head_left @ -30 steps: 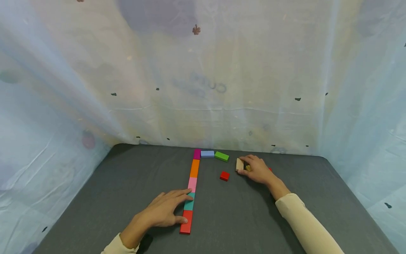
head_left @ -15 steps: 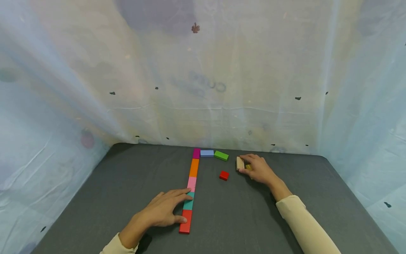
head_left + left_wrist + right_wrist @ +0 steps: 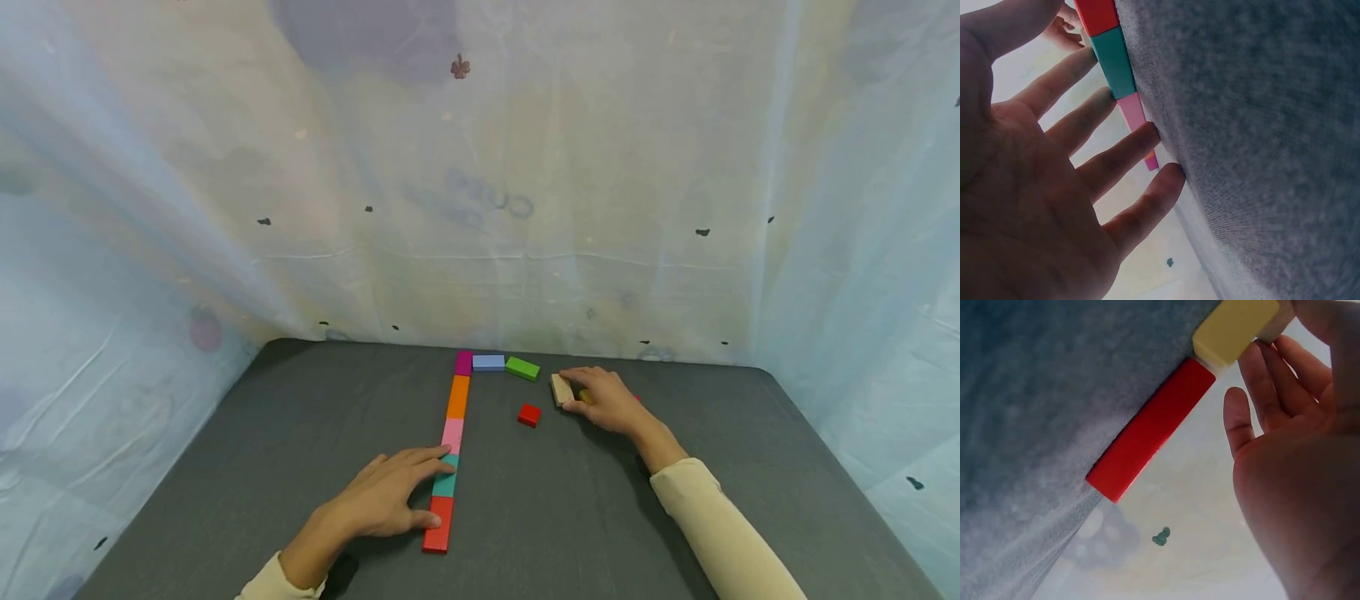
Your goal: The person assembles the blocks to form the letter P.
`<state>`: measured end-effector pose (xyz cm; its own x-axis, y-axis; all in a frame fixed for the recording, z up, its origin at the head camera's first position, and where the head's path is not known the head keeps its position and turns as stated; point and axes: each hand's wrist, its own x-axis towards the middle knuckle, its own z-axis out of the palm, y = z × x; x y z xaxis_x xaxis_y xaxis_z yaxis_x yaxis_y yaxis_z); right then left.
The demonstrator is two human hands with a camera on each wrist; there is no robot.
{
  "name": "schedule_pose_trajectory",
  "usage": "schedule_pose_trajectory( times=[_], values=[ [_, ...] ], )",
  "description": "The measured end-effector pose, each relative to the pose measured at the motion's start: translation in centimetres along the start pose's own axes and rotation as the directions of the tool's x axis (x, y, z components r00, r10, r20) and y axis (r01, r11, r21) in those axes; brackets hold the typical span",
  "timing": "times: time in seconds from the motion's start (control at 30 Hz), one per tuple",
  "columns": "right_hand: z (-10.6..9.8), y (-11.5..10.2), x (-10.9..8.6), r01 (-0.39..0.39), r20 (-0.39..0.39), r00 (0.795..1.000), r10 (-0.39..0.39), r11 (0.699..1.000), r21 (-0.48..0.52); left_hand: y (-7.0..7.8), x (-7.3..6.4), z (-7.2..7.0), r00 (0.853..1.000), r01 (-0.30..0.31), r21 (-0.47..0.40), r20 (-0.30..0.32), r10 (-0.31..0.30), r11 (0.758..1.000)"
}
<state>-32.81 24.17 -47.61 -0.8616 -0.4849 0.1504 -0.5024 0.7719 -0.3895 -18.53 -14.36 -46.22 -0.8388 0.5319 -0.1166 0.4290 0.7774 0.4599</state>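
Observation:
My left hand [image 3: 386, 496] lies along a straight row of blocks, fingers spread. Its thumb rests at the near red block [image 3: 438, 537], while the fingertips reach the teal block [image 3: 445, 483] and pink block [image 3: 452, 433]. Farther up the row come an orange block [image 3: 457, 398] and a magenta block [image 3: 464, 362]. On the right side, my right hand [image 3: 609, 404] pinches a plain wooden block [image 3: 560, 390] between thumb and fingers. Under that hand lies a yellow block [image 3: 1235, 328], with a long red block [image 3: 1152, 428] beyond it in the right wrist view.
A light blue block [image 3: 488, 363] extends right from the row's far end, followed by a slanted green block [image 3: 522, 368]. One small red block [image 3: 529, 415] sits left of the right hand. Behind the dark cloth-covered table [image 3: 315, 417] hangs a pale patterned sheet [image 3: 600, 167].
The wooden block has shifted slightly left and turned a little in my right hand's pinch. My left hand stays in place at the row.

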Motion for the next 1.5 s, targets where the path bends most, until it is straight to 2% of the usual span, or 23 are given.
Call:
schedule_pose_trajectory(
  times=[0.23, 0.53, 0.77, 1.1, 1.5],
  values=[
    [0.3, 0.1, 0.4, 0.037, 0.0, 0.999, -0.037, 0.999, -0.011, 0.1, 0.0, 0.2, 1.0, 0.015, -0.01, 0.011, -0.015, 1.0],
    [0.1, -0.7, 1.1, 0.056, 0.033, 0.998, -0.055, 0.998, -0.022, 0.2, -0.1, -0.1, 1.0, 0.003, -0.004, -0.001, -0.003, 1.0],
    [0.5, -0.3, 1.5, 0.085, 0.048, 0.995, -0.084, 0.996, -0.019, 0.1, 0.0, 0.1, 1.0, 0.01, -0.001, 0.002, -0.01, 1.0],
    [0.6, -0.3, 1.7, 0.099, 0.063, 0.993, -0.099, 0.995, 0.0, -0.2, 0.3, 0.0, 1.0, 0.001, 0.021, -0.01, -0.001, 1.0],
    [0.7, -0.2, 1.7, 0.125, 0.074, 0.989, -0.125, 0.992, 0.004, -0.1, 0.1, 0.0, 1.0, 0.014, 0.007, 0.006, -0.014, 1.0]
  ],
)
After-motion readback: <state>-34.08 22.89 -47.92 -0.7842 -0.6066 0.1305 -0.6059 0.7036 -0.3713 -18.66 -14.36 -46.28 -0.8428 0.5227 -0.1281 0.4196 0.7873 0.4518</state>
